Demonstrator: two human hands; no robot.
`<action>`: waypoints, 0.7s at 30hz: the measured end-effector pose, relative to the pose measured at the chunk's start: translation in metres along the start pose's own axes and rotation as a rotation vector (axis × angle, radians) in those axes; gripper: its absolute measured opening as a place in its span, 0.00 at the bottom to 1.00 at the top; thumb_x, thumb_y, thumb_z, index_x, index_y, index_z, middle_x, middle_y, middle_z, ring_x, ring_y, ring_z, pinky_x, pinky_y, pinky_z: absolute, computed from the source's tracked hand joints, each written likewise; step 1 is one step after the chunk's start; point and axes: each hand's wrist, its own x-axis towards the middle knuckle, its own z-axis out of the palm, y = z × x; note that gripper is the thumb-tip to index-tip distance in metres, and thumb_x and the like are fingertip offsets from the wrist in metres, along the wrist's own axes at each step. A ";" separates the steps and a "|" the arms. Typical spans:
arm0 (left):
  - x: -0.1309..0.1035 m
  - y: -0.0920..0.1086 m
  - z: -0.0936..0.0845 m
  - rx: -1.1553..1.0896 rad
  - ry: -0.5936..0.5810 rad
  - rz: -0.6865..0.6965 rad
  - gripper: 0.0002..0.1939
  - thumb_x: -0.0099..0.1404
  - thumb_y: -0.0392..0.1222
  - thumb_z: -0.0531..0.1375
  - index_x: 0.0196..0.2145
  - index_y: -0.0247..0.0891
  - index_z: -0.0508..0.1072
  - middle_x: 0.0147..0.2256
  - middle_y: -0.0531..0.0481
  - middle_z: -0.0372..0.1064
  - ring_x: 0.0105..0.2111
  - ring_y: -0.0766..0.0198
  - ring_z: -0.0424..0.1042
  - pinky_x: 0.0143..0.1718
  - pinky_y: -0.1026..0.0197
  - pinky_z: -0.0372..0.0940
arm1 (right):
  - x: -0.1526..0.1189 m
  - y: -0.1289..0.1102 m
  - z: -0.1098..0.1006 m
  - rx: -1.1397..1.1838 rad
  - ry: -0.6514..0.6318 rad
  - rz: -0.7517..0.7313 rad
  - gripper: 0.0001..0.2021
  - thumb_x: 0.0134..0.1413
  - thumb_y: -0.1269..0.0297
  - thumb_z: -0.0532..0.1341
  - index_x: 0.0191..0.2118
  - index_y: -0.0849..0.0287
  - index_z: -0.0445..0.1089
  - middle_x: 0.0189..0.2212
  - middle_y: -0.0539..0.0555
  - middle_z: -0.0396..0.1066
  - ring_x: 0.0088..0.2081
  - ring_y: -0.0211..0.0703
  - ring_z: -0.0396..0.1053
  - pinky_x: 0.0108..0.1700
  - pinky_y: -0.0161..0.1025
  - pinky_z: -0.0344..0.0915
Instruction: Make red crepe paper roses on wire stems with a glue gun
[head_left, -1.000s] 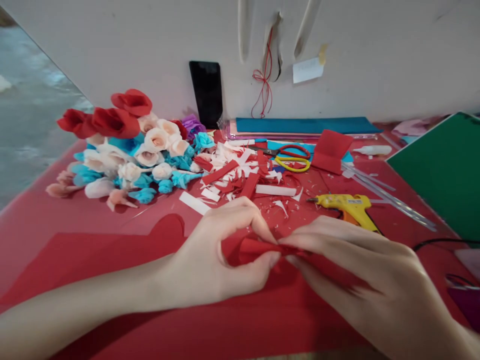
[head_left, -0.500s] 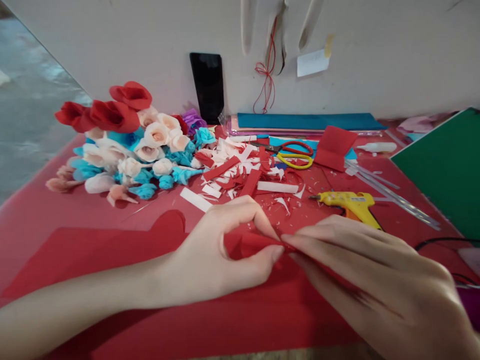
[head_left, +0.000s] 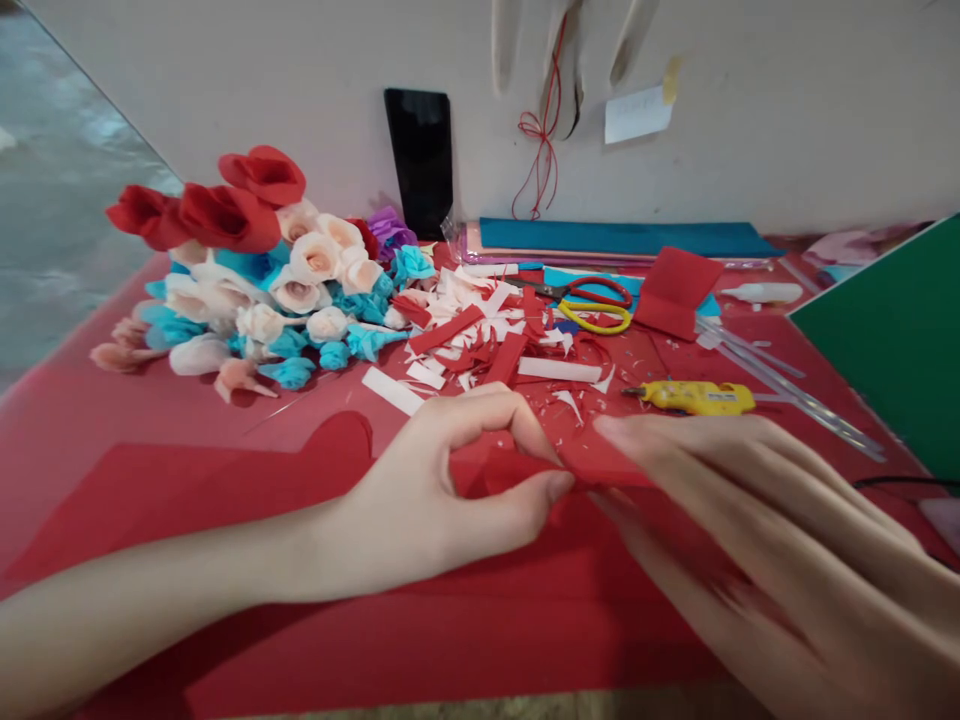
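Note:
My left hand [head_left: 465, 480] is closed, its thumb and index finger pinching a piece of red crepe paper [head_left: 517, 470] above the table. The paper runs rightward out of the pinch. My right hand [head_left: 757, 520] lies beside it with fingers stretched out and the thumb apart below, partly blurred. Part of the red paper passes into the gap between that thumb and the fingers. Under both hands spreads a larger red sheet [head_left: 165, 500], with a rounded red paper piece [head_left: 341, 435] at its far edge.
Paper flowers [head_left: 315, 260] are heaped at the left. Red and white scraps [head_left: 487, 330], scissors [head_left: 596, 305] and a yellow glue gun [head_left: 697, 397] lie beyond my hands. Glue sticks [head_left: 795, 390] and a green board [head_left: 892, 340] are at the right. A black phone [head_left: 421, 160] leans on the wall.
The fingers of my right hand have parted from the thumb and moved right, away from the left fingertips. My left hand keeps its pinch on the red paper. The view has shifted slightly.

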 end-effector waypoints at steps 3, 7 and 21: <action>0.000 0.001 0.000 -0.005 -0.016 -0.026 0.05 0.56 0.36 0.58 0.25 0.36 0.65 0.27 0.53 0.65 0.29 0.67 0.65 0.33 0.65 0.61 | 0.000 -0.002 0.000 0.051 0.074 0.052 0.14 0.48 0.77 0.59 0.44 0.64 0.65 0.37 0.50 0.70 0.37 0.33 0.67 0.46 0.27 0.63; 0.001 0.001 0.000 0.011 -0.040 -0.071 0.05 0.57 0.37 0.58 0.25 0.35 0.65 0.27 0.53 0.65 0.29 0.67 0.64 0.32 0.64 0.60 | 0.001 -0.004 0.001 0.112 0.086 0.038 0.20 0.47 0.78 0.59 0.48 0.58 0.61 0.34 0.47 0.70 0.32 0.32 0.67 0.41 0.27 0.66; 0.001 0.000 0.000 -0.004 -0.064 -0.027 0.04 0.56 0.34 0.58 0.25 0.34 0.65 0.27 0.54 0.65 0.29 0.70 0.65 0.32 0.69 0.60 | 0.011 -0.005 0.001 0.079 -0.039 -0.015 0.18 0.49 0.79 0.53 0.44 0.55 0.63 0.31 0.48 0.69 0.33 0.36 0.67 0.38 0.29 0.68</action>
